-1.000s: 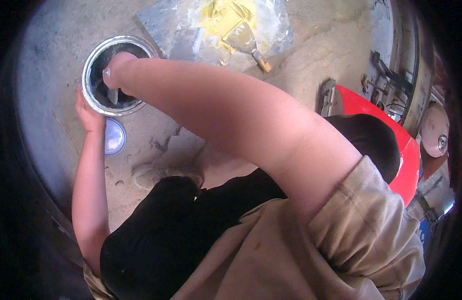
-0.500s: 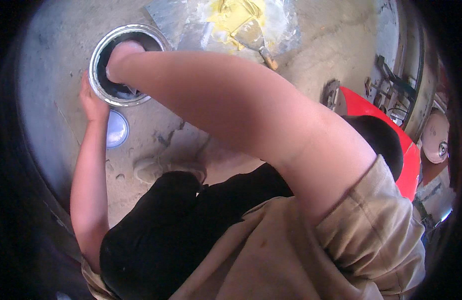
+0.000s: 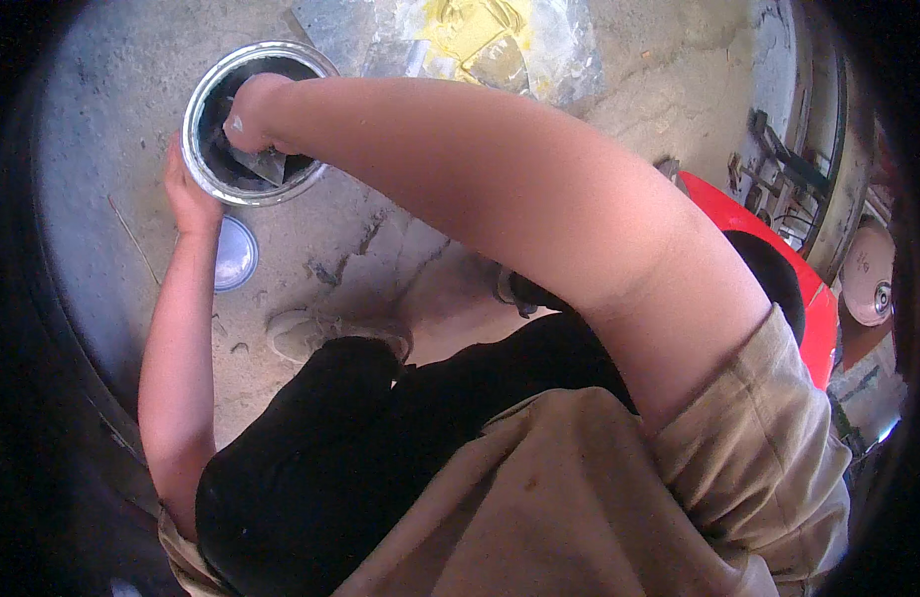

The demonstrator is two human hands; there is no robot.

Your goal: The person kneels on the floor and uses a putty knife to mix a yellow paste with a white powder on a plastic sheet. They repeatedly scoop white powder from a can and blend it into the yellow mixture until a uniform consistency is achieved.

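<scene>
A round metal can (image 3: 193, 149) stands on the floor at the upper left, its mouth facing me and its inside dark. My left hand (image 3: 189, 199) grips its outer wall at the lower left, some fingers out of sight behind it. Inside the mouth is my right hand (image 3: 253, 111), closed around a putty knife whose flat, smeared blade (image 3: 266, 167) shows below the fist; its handle is hidden in the hand. A whitish smear marks the right hand.
Beyond my right forearm lies a smeared board (image 3: 569, 60) with yellow putty (image 3: 475, 28) and another putty knife (image 3: 502, 62), its handle covered by the arm. A round lid (image 3: 237, 255) rests by my left wrist. A red panel (image 3: 816, 298) and metal clutter (image 3: 788, 159) stand at right.
My right hand has risen slightly inside the can and turned, so more of the knife blade shows. The right forearm has moved up and now covers the other knife's handle.
</scene>
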